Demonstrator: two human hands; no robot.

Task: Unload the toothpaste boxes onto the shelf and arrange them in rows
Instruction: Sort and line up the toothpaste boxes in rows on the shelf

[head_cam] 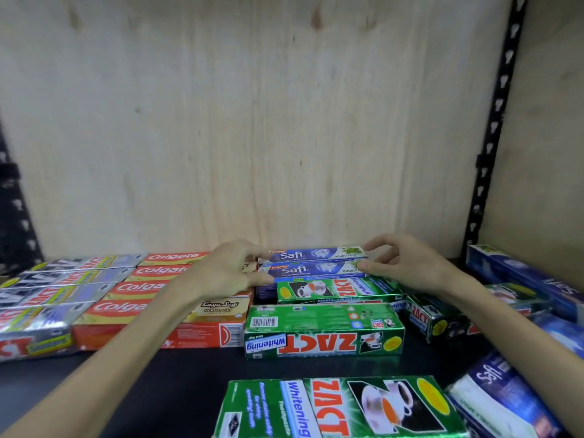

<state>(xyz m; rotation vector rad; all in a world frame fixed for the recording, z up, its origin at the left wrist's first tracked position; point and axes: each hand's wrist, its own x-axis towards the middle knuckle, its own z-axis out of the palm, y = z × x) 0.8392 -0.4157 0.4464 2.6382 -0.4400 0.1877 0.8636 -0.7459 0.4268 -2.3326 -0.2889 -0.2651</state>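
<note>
Two blue Safi toothpaste boxes point(316, 262) lie side by side at the back of the dark shelf point(177, 387). My left hand point(227, 270) pinches their left ends and my right hand point(401, 263) pinches their right ends. In front of them lie green Zact boxes point(325, 330), one stacked row behind another. Red Colgate boxes point(142, 289) form a row to the left, with silver Zact boxes point(53, 295) further left. A beige Kayu Sugi box point(221, 308) sits under my left wrist.
A large green Zact box point(341, 409) lies at the front. Loose blue Safi boxes point(518, 276) and a dark Zact box point(433, 317) are scattered on the right. A plywood back wall point(252, 121) and a black slotted upright point(493, 131) bound the shelf.
</note>
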